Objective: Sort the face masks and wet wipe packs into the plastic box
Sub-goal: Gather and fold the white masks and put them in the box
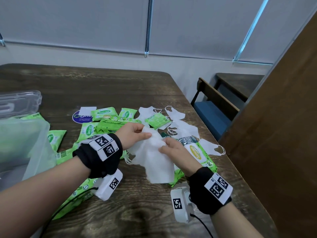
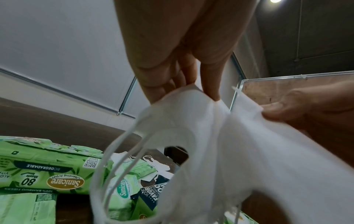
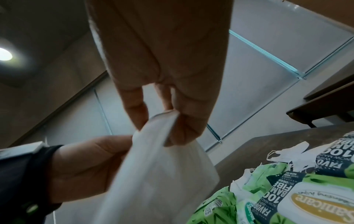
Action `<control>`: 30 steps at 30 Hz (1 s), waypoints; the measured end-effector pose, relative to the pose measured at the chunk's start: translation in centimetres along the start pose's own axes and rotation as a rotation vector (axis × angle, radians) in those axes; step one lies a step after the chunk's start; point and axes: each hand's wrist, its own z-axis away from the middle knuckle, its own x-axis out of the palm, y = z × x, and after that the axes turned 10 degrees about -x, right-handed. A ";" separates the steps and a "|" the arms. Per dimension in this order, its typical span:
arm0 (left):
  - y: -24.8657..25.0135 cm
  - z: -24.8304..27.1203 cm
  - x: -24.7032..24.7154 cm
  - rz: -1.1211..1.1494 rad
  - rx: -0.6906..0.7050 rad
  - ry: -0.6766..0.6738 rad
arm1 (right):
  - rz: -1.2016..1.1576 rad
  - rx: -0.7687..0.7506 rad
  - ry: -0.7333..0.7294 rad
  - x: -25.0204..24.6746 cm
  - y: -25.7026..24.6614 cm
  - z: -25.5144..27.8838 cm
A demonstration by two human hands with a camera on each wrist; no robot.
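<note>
My left hand (image 1: pixel 133 134) pinches the top edge of a soft white fabric face mask (image 1: pixel 152 158), thumb over bunched fingers, and my right hand (image 1: pixel 173 149) pinches the same mask at its right edge, so it hangs between them at the centre of the frame, just above the dark wood-grain table (image 1: pixel 120 86). In the left wrist view its thin white ear loops (image 2: pixel 107 174) dangle low over the packs, and I cannot tell whether I hold one mask or a few stacked together. To do this well I judge I should flatten the mask, gather the loops so they don't snag a pack, then carry it left to the clear plastic box (image 1: pixel 25 143) at the left edge of the frame, where green already shows through the wall. Around my hands lie many green Sanicare wet wipe packs (image 1: pixel 104 113), small ones toward the upper middle and a large green-and-white pack with a yellow oval label (image 1: pixel 197 152) just right of my right hand. More loose white masks (image 1: pixel 178 121) lie beyond it, one (image 1: pixel 212 148) close to the table's right edge. A small green pack (image 1: pixel 155 120) sits on top of those masks and would need lifting off first. A clear lid (image 1: pixel 18 102) rests behind the box.
</note>
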 end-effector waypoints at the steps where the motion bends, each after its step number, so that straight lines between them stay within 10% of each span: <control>1: -0.1 -0.1 -0.1 -0.001 0.004 -0.004 | -0.011 -0.019 -0.013 0.0 0.0 -0.1; 20: -1.2 -3.7 1.6 0.296 -0.049 -0.008 | 0.299 -0.205 0.422 0.8 2.4 -5.5; 30: -2.5 -6.9 1.3 0.239 -0.168 -0.038 | 0.557 0.133 0.542 -8.3 7.3 -9.9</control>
